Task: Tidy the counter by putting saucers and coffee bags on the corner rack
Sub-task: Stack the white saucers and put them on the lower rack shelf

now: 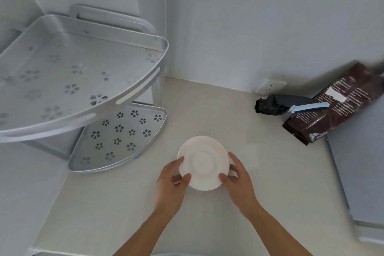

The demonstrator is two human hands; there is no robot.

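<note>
My forearms came up from the bottom edge, and between them I held a white saucer (203, 163) with both hands. My left hand (173, 181) gripped its left rim, thumb on top and fingers curled underneath; my right hand (239, 178) pinched the right rim the same way. The saucer sat roughly level, face up, its round well toward the camera; being round, it had no long axis to speak of. Whether it rested on the counter (124, 203) or hung just above it, I could not tell.

To the left stood the corner rack (116, 143), a grey metal thing with flower-shaped holes. Its lower shelf lay near the saucer with bare counter between. The upper shelf (68, 77) overhung the back part of the lower one.

Well off to the right, a large dark brown coffee bag (340, 108) leaned against the wall, its length running from lower left to upper right. A smaller black bag (274, 106) lay beside it, with a light blue clip (309, 107) at its end. A wall socket (271, 86) sat just behind them.
</note>
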